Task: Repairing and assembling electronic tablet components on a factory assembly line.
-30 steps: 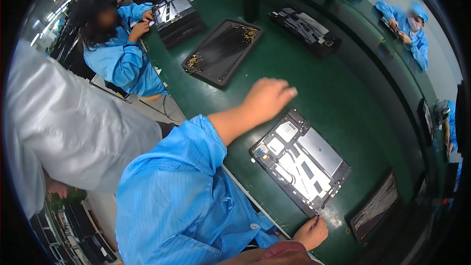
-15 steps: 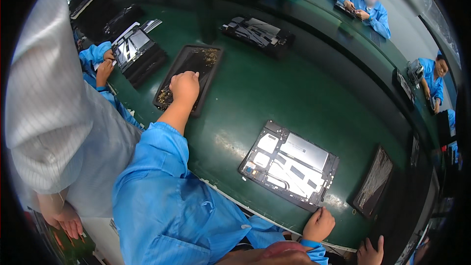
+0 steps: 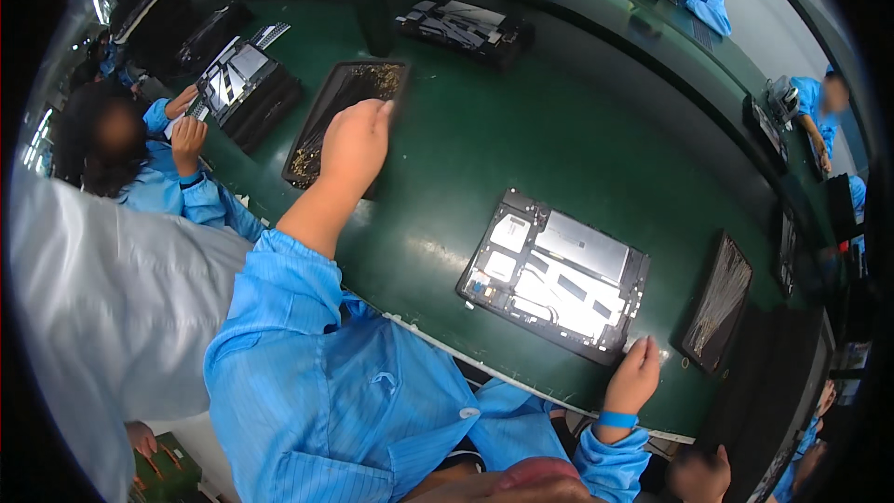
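My left hand (image 3: 356,144) is closed with the fingertips pressed together, above a shallow black tray (image 3: 291,151) holding many small gold-coloured pieces. Whatever it may pinch is too small to make out. On the green tabletop in front of me lies an opened tablet-like device (image 3: 559,278), its silver battery and white inner panels facing up. Beside the device's near right corner is my right hand (image 3: 633,377), fingers drawn together in a pinch. I cannot tell whether anything is between them.
To the right stands a black tray (image 3: 717,303) of thin silvery strips. More opened devices (image 3: 461,28) sit along the far side. A stack of devices (image 3: 244,88) is at the left by a co-worker's hands (image 3: 189,140). Another person's hand (image 3: 703,477) shows at lower right.
The whole view has shifted. My left hand has risen from down in the tray and is now above it. My right hand has moved up along the device's corner, its fingers now pointing upward.
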Motion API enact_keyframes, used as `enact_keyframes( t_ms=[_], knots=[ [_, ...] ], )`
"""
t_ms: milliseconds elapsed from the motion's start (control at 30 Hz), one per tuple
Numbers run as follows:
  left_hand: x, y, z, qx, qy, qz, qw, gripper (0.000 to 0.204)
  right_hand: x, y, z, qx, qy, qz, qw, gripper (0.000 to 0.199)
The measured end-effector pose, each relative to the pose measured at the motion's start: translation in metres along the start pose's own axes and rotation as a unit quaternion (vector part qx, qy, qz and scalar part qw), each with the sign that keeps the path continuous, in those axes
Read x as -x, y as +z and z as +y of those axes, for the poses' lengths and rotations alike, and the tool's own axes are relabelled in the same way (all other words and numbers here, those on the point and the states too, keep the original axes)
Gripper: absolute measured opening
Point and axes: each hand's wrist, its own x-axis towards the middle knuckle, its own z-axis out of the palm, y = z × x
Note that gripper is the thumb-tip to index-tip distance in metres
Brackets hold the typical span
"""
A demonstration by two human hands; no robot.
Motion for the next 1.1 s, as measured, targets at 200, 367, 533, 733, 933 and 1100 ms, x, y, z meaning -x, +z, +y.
enact_keyframes(
  t_ms=[200,367,533,733,933,1100],
  knots=[
    [0.058,-0.03,0.056,0.151,0.303,-0.136,0.931,0.008,-0.002,0.001,-0.078,-0.306,-0.022,-0.119,0.944,0.036],
    [0.094,-0.04,0.083,0.19,0.376,-0.236,0.876,0.013,0.002,-0.006,-0.101,-0.197,-0.178,-0.4,0.877,0.027],
    [0.111,-0.044,0.086,0.202,0.377,-0.267,0.864,0.012,0.011,-0.015,-0.08,-0.215,-0.122,-0.479,0.842,0.023],
    [0.129,-0.031,0.093,0.193,0.375,-0.291,0.859,0.014,0.021,-0.013,-0.061,-0.269,0.062,-0.527,0.804,0.022],
    [0.158,-0.021,0.103,0.261,0.355,-0.347,0.828,0.018,0.032,0.008,-0.048,-0.379,0.176,-0.606,0.677,0.023],
    [0.163,-0.01,0.107,0.241,0.333,-0.288,0.865,0.013,0.028,0.012,-0.048,-0.44,0.289,-0.538,0.659,0.024]
  ],
)
